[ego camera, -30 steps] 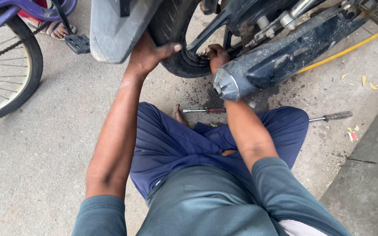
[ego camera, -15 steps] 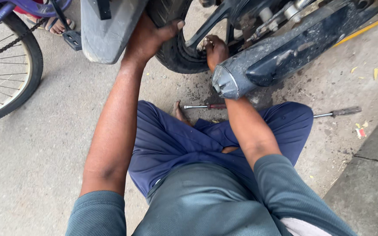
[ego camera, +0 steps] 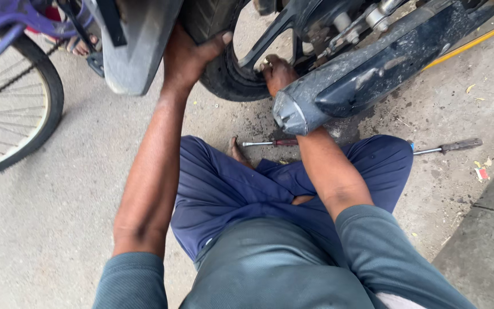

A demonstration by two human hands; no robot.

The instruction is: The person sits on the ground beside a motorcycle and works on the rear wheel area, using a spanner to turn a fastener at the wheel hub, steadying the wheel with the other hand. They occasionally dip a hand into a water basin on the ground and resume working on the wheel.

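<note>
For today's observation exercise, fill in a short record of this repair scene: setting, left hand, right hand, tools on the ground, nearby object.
Setting: person seated on concrete floor behind a motorcycle
Left hand: gripping the rear tyre
Right hand: at the wheel hub, partly hidden by the exhaust pipe
Tools on the ground: one screwdriver by the foot, another screwdriver beside the right knee
Nearby object: purple bicycle at the left

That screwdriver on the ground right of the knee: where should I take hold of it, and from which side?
Grip the screwdriver by its dark handle, the thick end pointing away from the right knee. It lies flat on the concrete with open ground around the handle, while its thin shaft runs in under the trouser leg. Probably best to come from above and the right with the right hand.
</note>
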